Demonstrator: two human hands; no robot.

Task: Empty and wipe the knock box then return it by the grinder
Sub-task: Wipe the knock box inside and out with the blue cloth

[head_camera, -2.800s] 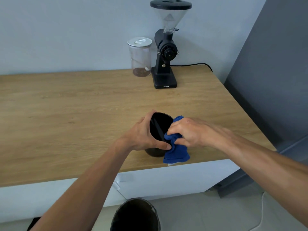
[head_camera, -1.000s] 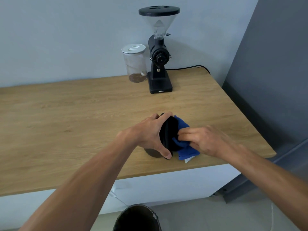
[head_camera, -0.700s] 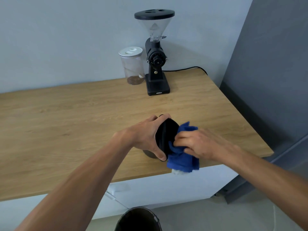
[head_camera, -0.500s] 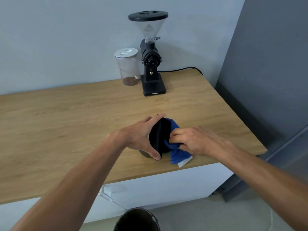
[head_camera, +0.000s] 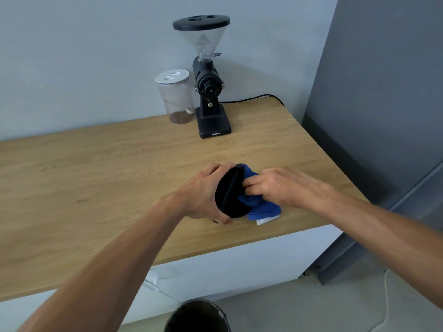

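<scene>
The black round knock box [head_camera: 229, 200] lies tilted on the wooden counter [head_camera: 96, 178], its mouth turned right, its knock bar showing across the opening. My left hand [head_camera: 201, 195] grips its body from the left. My right hand [head_camera: 278, 185] presses a blue cloth [head_camera: 260, 207] into the mouth, fingers bunched on the fabric. Part of the cloth hangs out below the rim, with a white tag at its edge. The black coffee grinder [head_camera: 211, 92] with a clear hopper stands at the back of the counter.
A clear jar [head_camera: 176, 97] with a white lid stands just left of the grinder. The grinder's black cable [head_camera: 254, 98] runs right along the wall. A dark bin [head_camera: 197, 317] sits on the floor below the counter's front edge. A grey panel [head_camera: 383, 116] bounds the right side.
My right hand has kept working the cloth in and out of the knock box mouth. My left hand has tipped the box further onto its side. The view shifted slightly.
</scene>
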